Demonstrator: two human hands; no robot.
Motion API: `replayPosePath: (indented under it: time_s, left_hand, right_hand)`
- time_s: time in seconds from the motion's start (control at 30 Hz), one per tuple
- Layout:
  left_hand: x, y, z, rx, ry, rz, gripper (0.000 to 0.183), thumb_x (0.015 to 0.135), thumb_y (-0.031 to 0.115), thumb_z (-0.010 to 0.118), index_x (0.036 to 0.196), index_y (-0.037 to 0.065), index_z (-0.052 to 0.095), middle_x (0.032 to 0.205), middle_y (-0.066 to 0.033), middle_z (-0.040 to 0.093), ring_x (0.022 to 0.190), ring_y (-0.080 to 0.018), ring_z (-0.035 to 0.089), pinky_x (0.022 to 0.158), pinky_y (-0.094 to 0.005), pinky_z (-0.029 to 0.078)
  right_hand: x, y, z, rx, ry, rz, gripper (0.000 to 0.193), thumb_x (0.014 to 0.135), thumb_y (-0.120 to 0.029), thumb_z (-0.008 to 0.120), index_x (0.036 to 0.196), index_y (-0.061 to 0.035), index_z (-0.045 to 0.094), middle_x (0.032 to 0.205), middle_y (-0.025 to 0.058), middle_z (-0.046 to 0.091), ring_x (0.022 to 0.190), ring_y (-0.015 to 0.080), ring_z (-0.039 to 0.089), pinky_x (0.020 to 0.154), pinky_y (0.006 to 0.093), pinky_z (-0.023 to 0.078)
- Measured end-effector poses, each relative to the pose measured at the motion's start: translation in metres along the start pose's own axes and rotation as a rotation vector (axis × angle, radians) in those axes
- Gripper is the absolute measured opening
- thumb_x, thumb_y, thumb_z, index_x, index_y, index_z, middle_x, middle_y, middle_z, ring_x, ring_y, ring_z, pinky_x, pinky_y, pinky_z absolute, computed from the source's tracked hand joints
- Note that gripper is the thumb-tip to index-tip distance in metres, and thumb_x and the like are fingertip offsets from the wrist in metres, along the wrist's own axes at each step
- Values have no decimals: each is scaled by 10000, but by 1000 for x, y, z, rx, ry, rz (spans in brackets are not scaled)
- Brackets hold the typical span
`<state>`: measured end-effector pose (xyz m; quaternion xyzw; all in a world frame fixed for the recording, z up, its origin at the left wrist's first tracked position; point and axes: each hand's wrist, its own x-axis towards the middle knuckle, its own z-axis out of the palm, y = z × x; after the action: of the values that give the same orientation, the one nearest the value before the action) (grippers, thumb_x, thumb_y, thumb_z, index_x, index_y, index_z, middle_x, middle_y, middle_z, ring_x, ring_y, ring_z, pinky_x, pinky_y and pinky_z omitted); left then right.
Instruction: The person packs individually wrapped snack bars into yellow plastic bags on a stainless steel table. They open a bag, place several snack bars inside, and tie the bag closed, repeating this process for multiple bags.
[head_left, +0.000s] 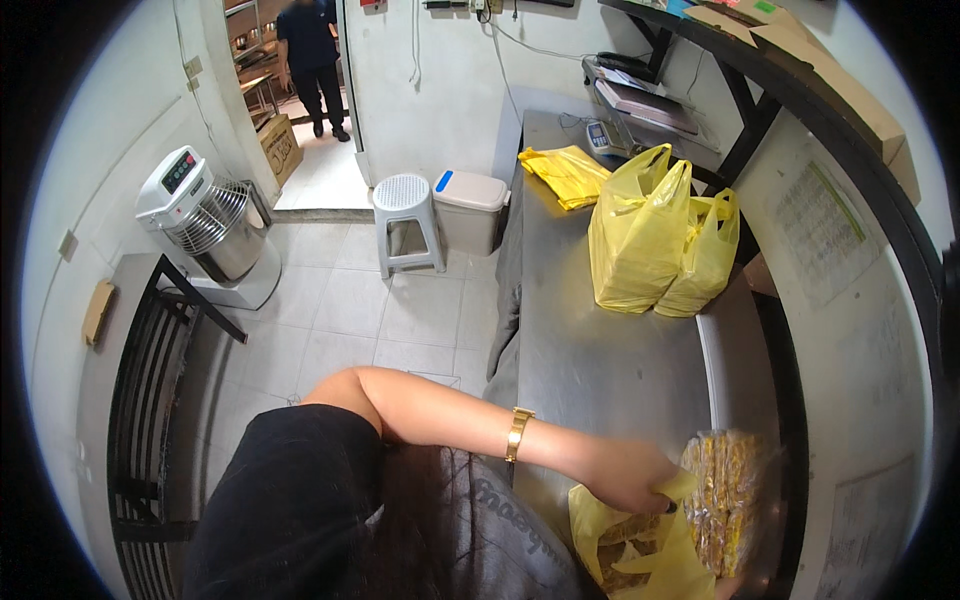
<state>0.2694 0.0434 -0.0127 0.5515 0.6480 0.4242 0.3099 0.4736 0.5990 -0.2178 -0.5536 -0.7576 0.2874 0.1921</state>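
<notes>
My left hand (630, 475), with a gold watch at the wrist, reaches across the steel table's near end. Its fingers are closed on the edge of a yellow plastic bag (690, 550). Inside that bag lie clear packets (625, 565) with golden-brown contents. Just right of my hand, a stack of similar clear packets (722, 485) stands against the bag, slightly blurred. At the bottom edge a small patch of my right hand (728, 588) shows beside the bag. Its fingers are hidden, so whether it grips anything is unclear.
Two full yellow bags (640, 245) stand farther along the steel table (575, 350). Behind them lie folded yellow bags (565, 177) and a scale (605, 138). Left are a stool (405, 220), lidded bin (470, 210), mixer (225, 230) and bench (140, 380). A person (312, 70) stands beyond the doorway.
</notes>
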Motion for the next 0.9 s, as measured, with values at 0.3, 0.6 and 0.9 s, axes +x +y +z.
replayPosePath:
  time_s: [0.3, 0.6, 0.9]
  left_hand:
    - [12, -3, -4, -33, -77, 68, 347, 868, 260, 568, 869, -85, 536, 786, -257, 594, 721, -407, 580, 665, -443, 457]
    - [22, -18, -20, -105, -248, 61, 247, 913, 204, 551, 981, -32, 572, 780, -175, 623, 695, -215, 611, 625, -357, 482]
    - [28, -31, -17, -363, -325, 160, 180, 908, 111, 533, 1010, -30, 578, 832, -143, 627, 679, -157, 578, 614, -291, 464]
  right_hand:
    - [-39, 37, -52, 377, 97, 91, 350, 864, -201, 574, 1174, -40, 572, 1173, 192, 572, 1044, 329, 571, 832, 447, 497]
    - [-256, 185, -163, 1352, 403, 141, 321, 869, -168, 569, 1164, -41, 575, 1153, 184, 580, 1025, 322, 577, 825, 441, 500]
    - [-475, -71, -74, 1699, 426, -244, 521, 764, -78, 648, 1257, -53, 483, 1229, 121, 553, 1146, 300, 519, 950, 468, 447]
